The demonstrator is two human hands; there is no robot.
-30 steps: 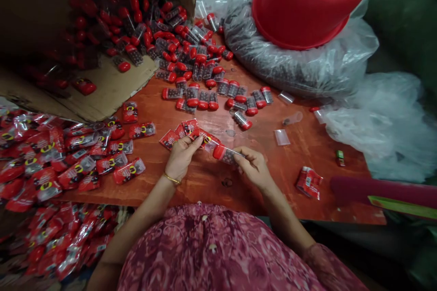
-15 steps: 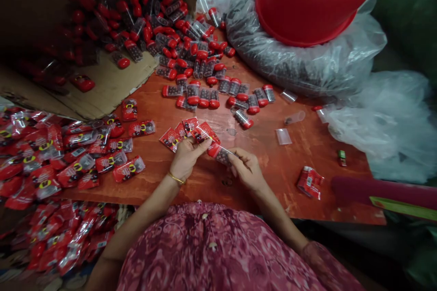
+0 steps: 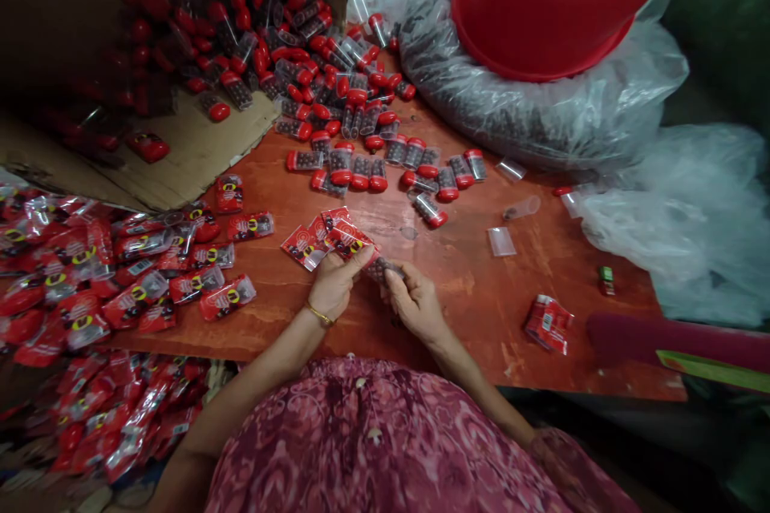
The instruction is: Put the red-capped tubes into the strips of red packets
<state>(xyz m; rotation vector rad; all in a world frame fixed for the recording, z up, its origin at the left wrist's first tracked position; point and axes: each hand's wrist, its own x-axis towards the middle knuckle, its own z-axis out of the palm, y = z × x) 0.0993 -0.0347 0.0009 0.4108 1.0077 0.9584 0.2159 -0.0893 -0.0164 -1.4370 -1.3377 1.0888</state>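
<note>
My left hand is closed on a red printed plastic sleeve, with its thumb on top. In my right hand is a small clear tube filled with dark balls, pinched at its near end. The tube's far end meets the sleeve at my left thumb. Its red cap is mostly hidden there, and I cannot tell how far inside it sits. More flat red sleeves lie on the table just beyond my left hand.
Several red-capped tubes lie across the table, spilling from a cardboard box. Wrapped red packs are piled at left. A red tub rests on a plastic bag of dark balls. A crumpled red wrapper lies at right.
My right hand has moved left and closer to my left hand, bringing the tube's capped end into the sleeve's near end. Less of the red cap shows now.
</note>
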